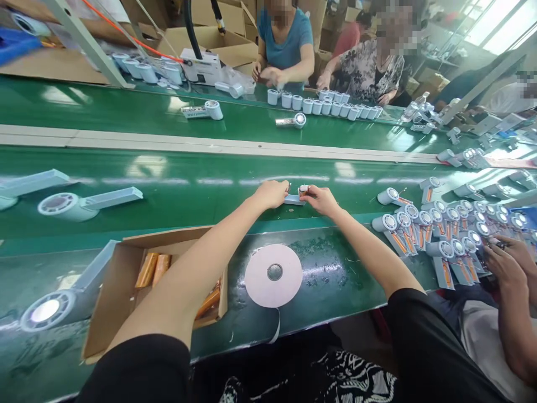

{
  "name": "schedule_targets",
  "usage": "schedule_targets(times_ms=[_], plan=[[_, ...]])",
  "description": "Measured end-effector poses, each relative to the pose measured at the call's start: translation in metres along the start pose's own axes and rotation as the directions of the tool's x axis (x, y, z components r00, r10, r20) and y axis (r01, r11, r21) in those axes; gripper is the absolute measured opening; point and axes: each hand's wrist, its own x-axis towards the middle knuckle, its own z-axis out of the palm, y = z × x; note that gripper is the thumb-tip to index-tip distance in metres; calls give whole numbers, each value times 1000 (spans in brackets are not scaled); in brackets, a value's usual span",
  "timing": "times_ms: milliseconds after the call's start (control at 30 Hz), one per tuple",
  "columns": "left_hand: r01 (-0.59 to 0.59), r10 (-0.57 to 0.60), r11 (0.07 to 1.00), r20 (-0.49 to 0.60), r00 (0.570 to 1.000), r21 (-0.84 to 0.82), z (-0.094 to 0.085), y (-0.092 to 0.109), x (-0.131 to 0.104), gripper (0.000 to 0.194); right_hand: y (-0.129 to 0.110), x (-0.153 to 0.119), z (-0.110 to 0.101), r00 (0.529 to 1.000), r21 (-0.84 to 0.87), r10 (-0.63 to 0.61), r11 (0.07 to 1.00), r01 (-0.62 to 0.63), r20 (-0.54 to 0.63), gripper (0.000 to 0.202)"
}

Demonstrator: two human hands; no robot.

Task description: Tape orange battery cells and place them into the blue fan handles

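Observation:
Over the green belt, both my hands are at a small pale-blue fan housing (295, 200). My left hand (273, 194) has its fingers closed on the left end of the housing. At the other end, my right hand (319, 200) is closed in a pinch around the white and orange part there; its exact shape is too small to tell. A roll of pale tape (260, 274) lies flat on the work surface in front of me. Left of it, an open cardboard box (104, 302) holds orange-wrapped cylinders (147, 270), partly hidden under my left forearm.
Loose fan bodies (62, 206) lie on the left, one beside the box. Many fans with orange parts (386, 223) crowd the right, near another person's hands (503, 260). Beyond a white rail (260, 146), people work behind rows of white cylinders (319, 106).

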Motion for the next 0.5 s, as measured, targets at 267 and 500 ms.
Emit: schedule_targets(times_ms=[267, 500], plan=[[93, -97, 995, -118, 988, -40, 15, 26, -1, 39, -22, 10, -12, 951, -340, -27, 930, 136, 307, 28], [140, -155, 982, -112, 982, -130, 18, 28, 14, 41, -39, 11, -6, 920, -464, 33, 870, 166, 390, 43]])
